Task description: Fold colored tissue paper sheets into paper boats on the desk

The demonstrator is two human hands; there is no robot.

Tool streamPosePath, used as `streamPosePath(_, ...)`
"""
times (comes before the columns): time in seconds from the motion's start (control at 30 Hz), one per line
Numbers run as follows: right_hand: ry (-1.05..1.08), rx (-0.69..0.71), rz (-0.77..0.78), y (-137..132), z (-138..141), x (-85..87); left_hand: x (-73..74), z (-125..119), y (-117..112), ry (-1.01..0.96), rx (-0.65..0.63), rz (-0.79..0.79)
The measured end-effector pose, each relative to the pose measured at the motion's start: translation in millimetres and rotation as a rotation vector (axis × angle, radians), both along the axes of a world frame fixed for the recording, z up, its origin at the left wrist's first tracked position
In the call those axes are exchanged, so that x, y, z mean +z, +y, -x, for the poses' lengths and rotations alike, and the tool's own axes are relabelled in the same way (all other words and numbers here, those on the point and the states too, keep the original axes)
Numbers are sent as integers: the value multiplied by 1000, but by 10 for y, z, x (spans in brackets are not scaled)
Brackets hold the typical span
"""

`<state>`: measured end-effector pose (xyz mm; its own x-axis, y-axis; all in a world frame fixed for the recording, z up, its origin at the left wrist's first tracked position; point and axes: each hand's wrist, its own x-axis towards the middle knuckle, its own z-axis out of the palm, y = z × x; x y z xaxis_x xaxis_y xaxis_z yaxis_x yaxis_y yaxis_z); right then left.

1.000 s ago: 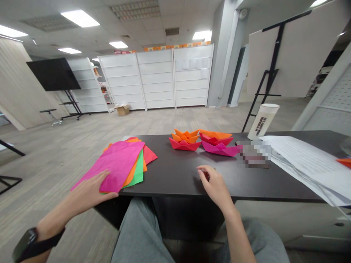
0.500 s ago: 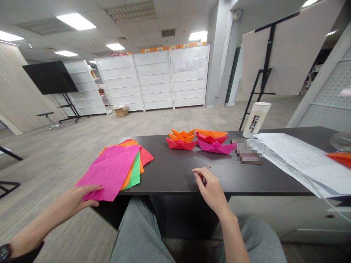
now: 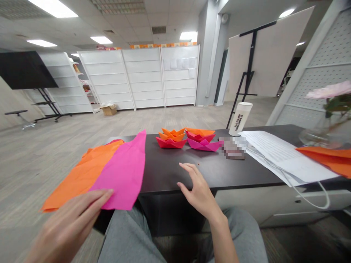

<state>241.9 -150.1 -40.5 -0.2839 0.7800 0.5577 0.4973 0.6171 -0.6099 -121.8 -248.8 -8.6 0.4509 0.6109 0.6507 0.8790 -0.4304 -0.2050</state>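
Observation:
A magenta sheet of paper [image 3: 123,171] is pinched at its lower left corner between the thumb and fingers of my left hand [image 3: 72,223]. The sheet is raised and tilted in front of a stack of paper whose orange top sheet [image 3: 79,170] shows at the table's left. Over the front of the dark table [image 3: 164,175], my right hand [image 3: 199,190] is open, thumb and fingers apart, with nothing in it. Beyond it stand two rows of folded paper boats, among them a red boat [image 3: 171,143] and a magenta boat [image 3: 204,145].
To the right of the boats are a blurred-out flat item [image 3: 234,148], a white cup [image 3: 240,118] with printing and printed sheets [image 3: 285,153] under a white cable [image 3: 326,204]. An orange folded paper [image 3: 329,159] and a glass vase [image 3: 315,137] with a pink flower are at far right.
My left hand has lifted the magenta sheet off the stack and moved it right, uncovering the orange sheet. My right hand has opened its fingers. The whole view has turned slightly right.

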Motion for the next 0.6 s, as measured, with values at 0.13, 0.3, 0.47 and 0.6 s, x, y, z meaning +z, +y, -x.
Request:
streamPosePath(0.13, -156, 123, -35, -82, -46, 44, -99, -801, -34, 113, -237, 89)
streamPosePath(0.3, -194, 107, -9, -104, -148, 34, -327, -1242, 21, 62, -295, 204)
streamPosePath(0.47, -260, 241, 112, -92, -257, -21, -318, -1387, 59, -21, -349, 327)
streamPosePath(0.6, -203, 227, 220, -54, -365, -90, -159, -1176, 93, -15, -481, 648)
